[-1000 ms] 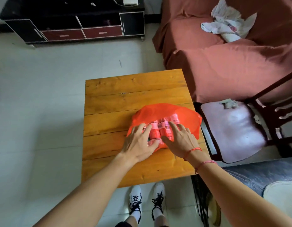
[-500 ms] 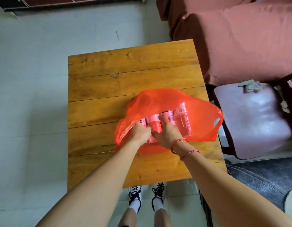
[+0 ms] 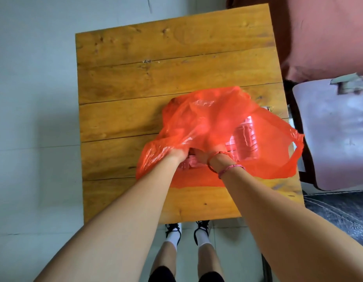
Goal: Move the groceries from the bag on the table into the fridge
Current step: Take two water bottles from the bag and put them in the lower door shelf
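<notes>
My left hand [image 3: 175,156] and right hand [image 3: 202,156] dig into the bag [image 3: 207,119] for groceries. Its film hides my fingers, so I cannot tell their grip. One bottle [image 3: 245,137] lies just to their right.

One table [image 3: 156,74], one orange bag [image 3: 207,119], one left hand [image 3: 176,156], one right hand [image 3: 203,157], two bracelets [image 3: 231,168], one chair [image 3: 335,139], at least two bottles [image 3: 244,137].

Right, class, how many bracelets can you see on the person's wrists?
2, both by the right hand: a red bracelet at the wrist and a pink bracelet just behind it. The left wrist shows none; the orange bag may hide one.
</notes>
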A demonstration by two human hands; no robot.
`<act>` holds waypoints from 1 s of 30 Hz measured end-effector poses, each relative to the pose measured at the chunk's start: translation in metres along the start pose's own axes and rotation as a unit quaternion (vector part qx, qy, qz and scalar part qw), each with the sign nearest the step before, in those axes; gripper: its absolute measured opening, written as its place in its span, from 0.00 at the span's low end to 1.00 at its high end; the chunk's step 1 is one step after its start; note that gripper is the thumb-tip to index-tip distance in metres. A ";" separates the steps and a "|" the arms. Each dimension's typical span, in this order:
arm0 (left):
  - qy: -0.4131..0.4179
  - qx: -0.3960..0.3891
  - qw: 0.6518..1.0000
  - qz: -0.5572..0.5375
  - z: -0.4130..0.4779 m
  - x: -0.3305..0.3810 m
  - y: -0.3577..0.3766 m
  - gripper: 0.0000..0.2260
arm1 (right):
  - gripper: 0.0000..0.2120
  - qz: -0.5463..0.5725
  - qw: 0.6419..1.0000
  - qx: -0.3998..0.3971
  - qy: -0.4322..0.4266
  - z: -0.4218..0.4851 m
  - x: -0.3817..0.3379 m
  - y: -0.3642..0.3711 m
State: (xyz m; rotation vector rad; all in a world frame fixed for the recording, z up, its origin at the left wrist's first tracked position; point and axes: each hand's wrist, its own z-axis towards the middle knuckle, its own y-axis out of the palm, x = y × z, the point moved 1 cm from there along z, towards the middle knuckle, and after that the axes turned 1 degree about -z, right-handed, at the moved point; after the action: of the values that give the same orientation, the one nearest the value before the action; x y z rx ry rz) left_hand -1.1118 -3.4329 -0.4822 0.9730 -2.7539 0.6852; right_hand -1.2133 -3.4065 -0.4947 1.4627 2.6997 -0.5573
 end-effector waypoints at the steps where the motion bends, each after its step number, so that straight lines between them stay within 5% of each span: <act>1: -0.008 -0.005 1.000 0.009 0.004 -0.002 0.000 0.20 | 0.19 -0.026 0.999 -0.018 0.007 0.002 0.001 0.001; 6: -0.031 -0.035 0.999 -0.017 0.023 -0.010 0.005 0.18 | 0.24 0.056 0.997 -0.058 -0.018 0.028 -0.001 0.028; 9: -0.015 -0.045 0.998 -0.030 0.034 -0.016 0.009 0.17 | 0.19 0.036 0.989 0.141 -0.026 0.022 -0.007 0.015; 11: -0.006 -0.049 0.998 -0.038 0.063 -0.030 0.021 0.21 | 0.24 0.056 0.977 0.203 -0.041 0.020 -0.010 0.007; 14: -0.010 -0.053 0.997 -0.056 0.058 -0.027 0.018 0.21 | 0.25 0.047 0.983 0.173 -0.035 0.015 -0.013 0.006; 18: -0.018 -0.033 0.996 -0.086 -0.007 -0.003 -0.005 0.19 | 0.24 0.098 0.993 0.033 -0.056 0.010 -0.006 0.004; 28: 0.037 0.029 0.991 -0.129 -0.082 0.026 -0.031 0.02 | 0.18 0.174 0.974 0.126 -0.075 -0.070 0.015 -0.032; 30: 0.057 0.024 0.989 -0.137 -0.094 0.029 -0.034 0.12 | 0.19 0.196 0.969 0.134 -0.073 -0.087 0.022 -0.037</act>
State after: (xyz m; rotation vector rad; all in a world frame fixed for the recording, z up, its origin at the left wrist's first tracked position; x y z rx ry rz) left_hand -1.1151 -3.4286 -0.3782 1.2492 -2.4518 0.7365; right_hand -1.2430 -3.3795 -0.4067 1.8700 2.2024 -0.9791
